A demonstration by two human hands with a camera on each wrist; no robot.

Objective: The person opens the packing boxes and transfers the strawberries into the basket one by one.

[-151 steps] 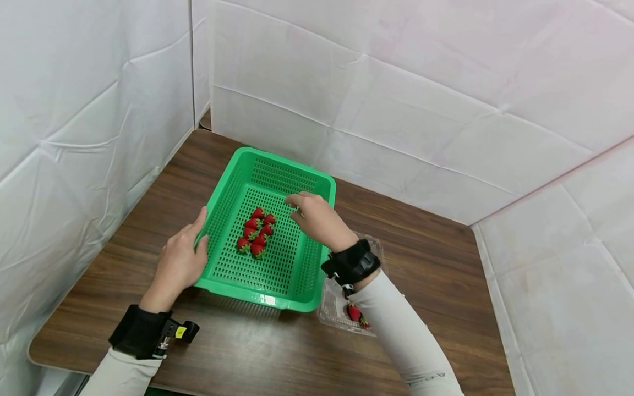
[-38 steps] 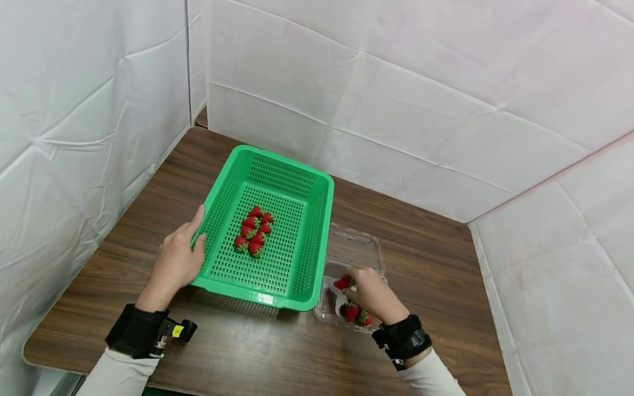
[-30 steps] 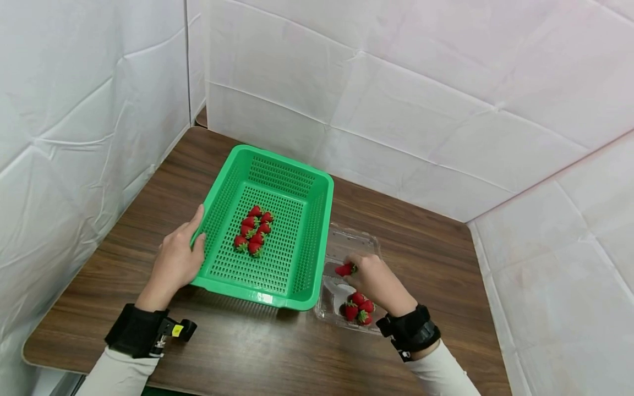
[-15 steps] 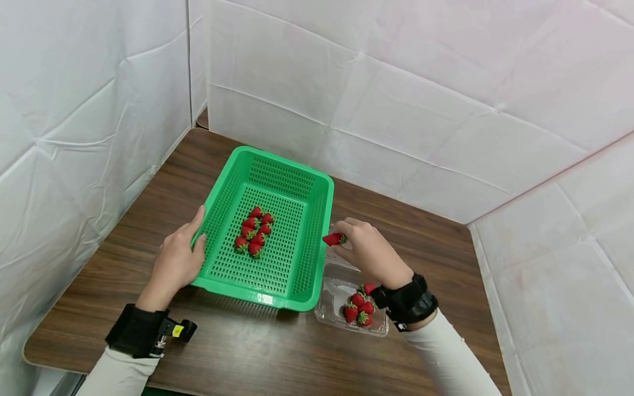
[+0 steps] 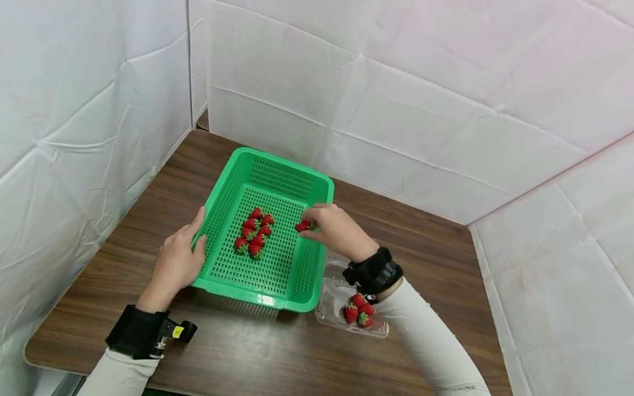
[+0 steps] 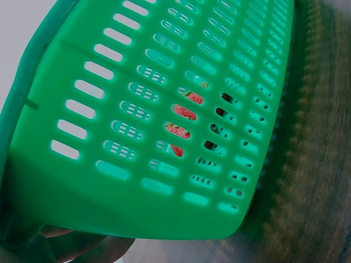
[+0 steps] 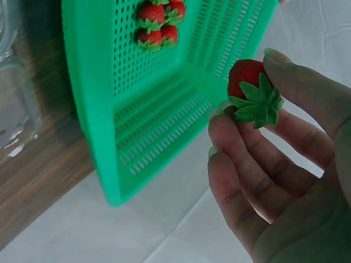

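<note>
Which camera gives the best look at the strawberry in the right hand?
The right wrist view: the strawberry fills the frame, red body and green leaves clear, pinched by the right hand. The head view shows it small over the green basket. The left wrist view shows only the basket's outer wall, not this berry.

A small red strawberry [image 5: 302, 226] with a green leafy cap is pinched in the right hand [image 5: 333, 231] above the green perforated basket [image 5: 269, 300], right of a cluster of strawberries [image 5: 253, 232] lying on the basket floor. The left hand [image 5: 176, 263] grips the basket's left rim.
</note>
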